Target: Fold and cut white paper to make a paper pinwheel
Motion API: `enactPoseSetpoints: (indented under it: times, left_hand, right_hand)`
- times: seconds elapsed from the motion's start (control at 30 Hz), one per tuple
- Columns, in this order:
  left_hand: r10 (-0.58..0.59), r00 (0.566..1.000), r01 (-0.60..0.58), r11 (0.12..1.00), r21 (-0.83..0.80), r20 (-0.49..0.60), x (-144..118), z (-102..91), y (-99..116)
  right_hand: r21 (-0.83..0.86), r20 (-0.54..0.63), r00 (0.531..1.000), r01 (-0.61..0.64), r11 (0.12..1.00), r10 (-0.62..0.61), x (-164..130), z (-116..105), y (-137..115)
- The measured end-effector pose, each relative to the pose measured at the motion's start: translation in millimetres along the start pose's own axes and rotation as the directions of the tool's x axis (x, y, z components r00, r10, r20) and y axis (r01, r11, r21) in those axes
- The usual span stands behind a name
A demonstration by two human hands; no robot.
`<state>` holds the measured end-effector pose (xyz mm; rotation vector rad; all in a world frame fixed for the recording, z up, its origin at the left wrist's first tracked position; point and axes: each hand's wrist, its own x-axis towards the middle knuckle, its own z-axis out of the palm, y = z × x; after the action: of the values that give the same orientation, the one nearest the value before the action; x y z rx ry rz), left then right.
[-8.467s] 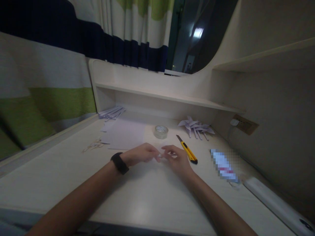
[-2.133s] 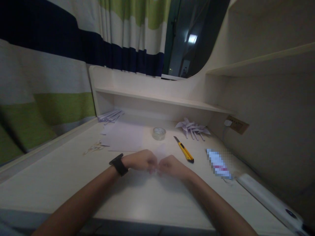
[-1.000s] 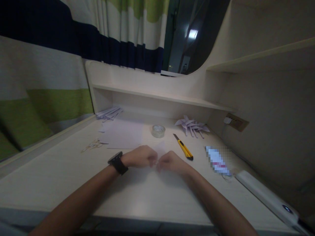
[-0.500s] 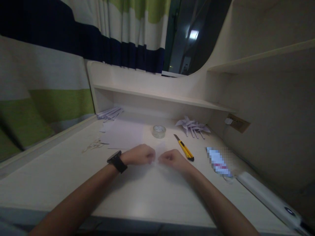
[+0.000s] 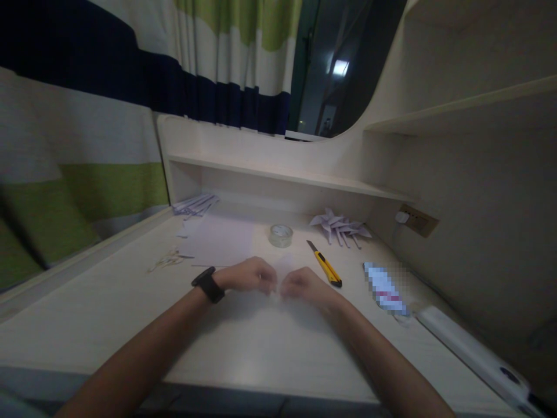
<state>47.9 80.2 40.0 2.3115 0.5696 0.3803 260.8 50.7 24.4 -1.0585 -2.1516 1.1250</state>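
Note:
My left hand (image 5: 252,275), with a black watch on its wrist, and my right hand (image 5: 307,285) are close together over the desk. Fingers of both are bent into a pinch on a small white piece of paper (image 5: 285,263). Part of the paper shows between and beyond the hands; its lower part is blurred and its exact shape is hard to make out. A roll of clear tape (image 5: 281,237) lies just behind it. To the right of my right hand rests a yellow utility knife (image 5: 327,267) with its blade out.
Flat white sheets (image 5: 224,238) lie behind my left hand, with thin pale strips (image 5: 167,259) to their left. Rolled paper sticks (image 5: 195,205) fill the back left corner. Several paper pinwheels (image 5: 337,225) lie at the back right. A blurred-out phone (image 5: 385,289) and a white lamp bar (image 5: 472,348) lie rightward.
Both hands remain close together on the paper, their fingers shifting slightly. The whole view has moved down a little; the other things on the desk stay in place.

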Motion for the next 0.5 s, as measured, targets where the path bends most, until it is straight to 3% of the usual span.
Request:
enactPoseSetpoints:
  times: [0.17,0.5]
  left_hand:
    - [0.005,1.000,-0.005,0.994,-0.111,-0.001,0,-1.8,0]
    - [-0.019,0.998,0.019,1.000,-0.003,-0.063,9,5.7,10]
  right_hand:
    - [0.052,0.024,0.999,0.020,0.998,-0.021,-1,-3,-4]
    - [-0.110,0.044,0.998,0.044,0.993,-0.039,-9,-18,-13]
